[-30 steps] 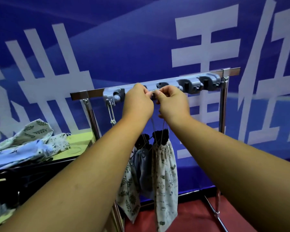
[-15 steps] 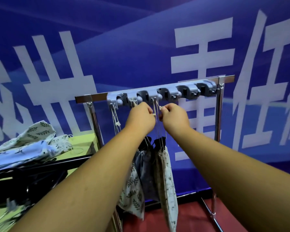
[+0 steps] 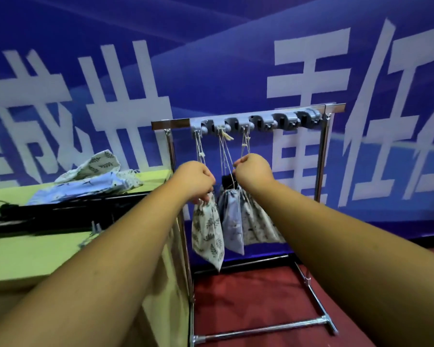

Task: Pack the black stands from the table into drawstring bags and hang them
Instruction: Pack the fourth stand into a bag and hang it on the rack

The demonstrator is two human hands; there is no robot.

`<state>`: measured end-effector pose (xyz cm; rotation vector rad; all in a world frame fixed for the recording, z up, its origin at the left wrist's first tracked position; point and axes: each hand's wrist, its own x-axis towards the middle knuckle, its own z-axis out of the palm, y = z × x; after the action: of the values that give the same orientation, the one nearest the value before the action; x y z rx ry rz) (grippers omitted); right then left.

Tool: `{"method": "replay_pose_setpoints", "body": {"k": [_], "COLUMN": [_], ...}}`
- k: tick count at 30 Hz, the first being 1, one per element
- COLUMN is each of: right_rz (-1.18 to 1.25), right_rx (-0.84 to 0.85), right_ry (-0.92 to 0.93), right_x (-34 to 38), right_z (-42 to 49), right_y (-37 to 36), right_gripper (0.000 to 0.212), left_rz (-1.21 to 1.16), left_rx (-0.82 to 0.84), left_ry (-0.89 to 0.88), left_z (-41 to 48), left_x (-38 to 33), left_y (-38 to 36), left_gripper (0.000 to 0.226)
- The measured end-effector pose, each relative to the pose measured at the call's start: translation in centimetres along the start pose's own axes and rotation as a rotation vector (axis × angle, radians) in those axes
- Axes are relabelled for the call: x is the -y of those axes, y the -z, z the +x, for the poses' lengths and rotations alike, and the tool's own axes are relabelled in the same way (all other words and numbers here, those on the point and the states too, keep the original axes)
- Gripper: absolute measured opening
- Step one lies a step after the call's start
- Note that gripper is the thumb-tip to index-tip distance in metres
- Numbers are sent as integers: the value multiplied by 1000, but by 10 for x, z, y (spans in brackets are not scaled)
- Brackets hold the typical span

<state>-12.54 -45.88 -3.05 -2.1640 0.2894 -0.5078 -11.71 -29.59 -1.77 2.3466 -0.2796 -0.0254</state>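
**Three bags up on the rack, both hands down at the strings**

Everything here hangs off the chrome rack (image 3: 321,171). Along its top bar sits a grey plastic hook rail (image 3: 261,121), and three drawstring bags dangle below the rail's left end. A leaf-print bag (image 3: 207,234) is nearest the rack's left post. Next to it is a blue bag (image 3: 232,221) with a black stand (image 3: 227,180) poking out of its gathered mouth. A pale bag (image 3: 258,226) hangs closest to the rack's middle, swung out at a slant.

The person's left hand (image 3: 194,180) is curled at the puckered neck of the leaf-print bag and looks to be pinching it. The right hand (image 3: 253,171) is closed in a pinch on the cord (image 3: 244,144) of the pale bag, partway below the rail.

Handling-wise, the bags are thin, soft, floppy cloth with no shape of their own, so it's probably the load inside that pulls each one long. The stands look rigid and likely add some heft, so grabbing the cloth body would just bunch it up. The better hold is the twisted cord or the cinched neck, since the knotted loop is what has to sit on a hook. The cord looks rough enough not to slip.

Left of the rack, the worktop (image 3: 23,254) under a yellow-green cloth carries spare bags (image 3: 90,176) in a heap. There are also loose stands (image 3: 48,216), dark and hard to make out.
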Motion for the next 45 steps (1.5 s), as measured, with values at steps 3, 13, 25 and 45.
{"method": "replay_pose_setpoints", "body": {"k": [3, 13, 25, 45], "right_rz": [72, 244, 128, 112], "right_rx": [39, 395, 508, 337], "right_ry": [14, 19, 219, 225], "right_x": [16, 72, 111, 144], "right_z": [-29, -100, -129, -12], "right_y": [-9, -90, -196, -262], "right_gripper": [26, 25, 25, 26], "left_rz": [-9, -144, -258, 438], "left_rx": [-29, -85, -332, -244], "left_ry": [3, 147, 268, 82], "left_z": [-29, -103, -127, 48], "left_x": [13, 109, 233, 239], "left_y": [20, 91, 168, 202], "left_gripper": [17, 15, 14, 45]}}
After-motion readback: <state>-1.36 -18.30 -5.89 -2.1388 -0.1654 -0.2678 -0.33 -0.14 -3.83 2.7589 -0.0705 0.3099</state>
